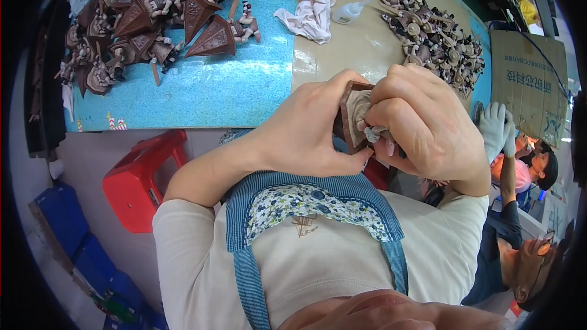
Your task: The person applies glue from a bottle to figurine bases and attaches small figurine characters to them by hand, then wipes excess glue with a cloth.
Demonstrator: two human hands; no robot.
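Close in front of my chest, my left hand (312, 125) is closed around a brown, angular-edged figurine base (346, 116) with a cream-coloured inner face. My right hand (422, 119) is curled over the same piece. Its fingertips pinch a small pale-and-pink figurine part (377, 135) against the cream face. The fingers hide most of that small part, so its full shape cannot be made out. Both hands are just off the near edge of the table.
Brown pyramid-shaped pieces with figurines (153, 15) are heaped on the blue tabletop (214, 88) at left. Small figurines (437, 36) form a pile at right. Between them lie a white cloth (309, 6) and a squeeze bottle (348, 12). A red stool (131, 183) stands left; co-workers sit right, one gloved (494, 128).
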